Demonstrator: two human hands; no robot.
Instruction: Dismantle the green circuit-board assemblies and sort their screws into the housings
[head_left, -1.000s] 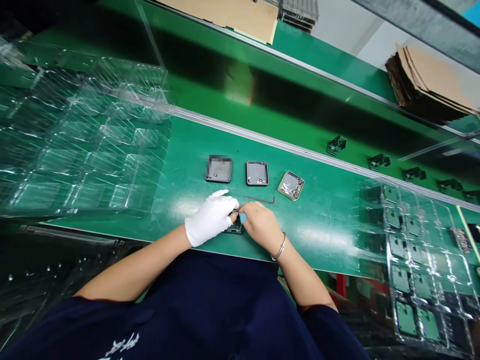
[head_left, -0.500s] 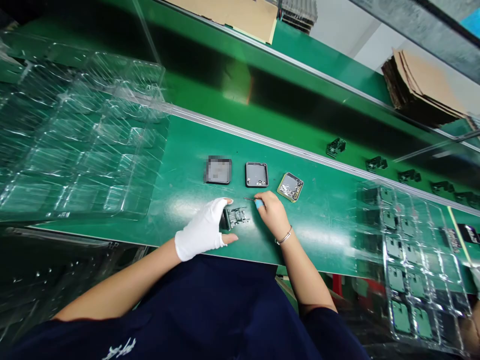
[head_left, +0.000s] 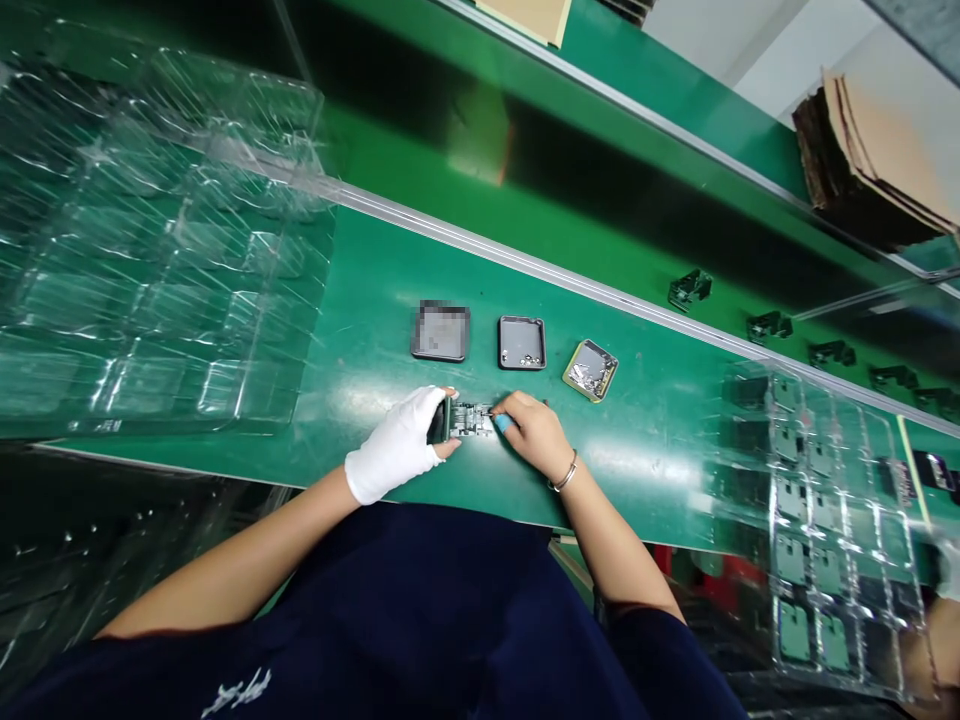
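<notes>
A dark green mechanical assembly (head_left: 471, 419) with many fine metal parts sits low over the bench. My left hand (head_left: 401, 440), in a white glove with bare fingertips, grips its left end between thumb and fingers. At its right end is my right hand (head_left: 534, 432), closed in a pinch, with something blue at the fingers. A thin metal rod, mostly hidden now, is pinched there, close to or touching the assembly; contact is unclear. Beyond the hands stand a blurred-out square tray (head_left: 442, 333), a dark tray (head_left: 522, 342) with a few small pieces, and a yellow-edged tray (head_left: 591, 370) of shiny metal pieces.
Clear plastic blister trays (head_left: 172, 270) cover the left of the bench. At right, another blister tray (head_left: 817, 520) holds several green parts. Similar dark assemblies (head_left: 690, 290) line the back rail. Cardboard sheets (head_left: 870, 160) stand on the shelf. Another person's arm (head_left: 937, 640) shows at far right.
My right hand has moved left and brought the thin rod to the assembly's right end. My left hand has closed on the assembly and turned it slightly. The view has shifted a little.
</notes>
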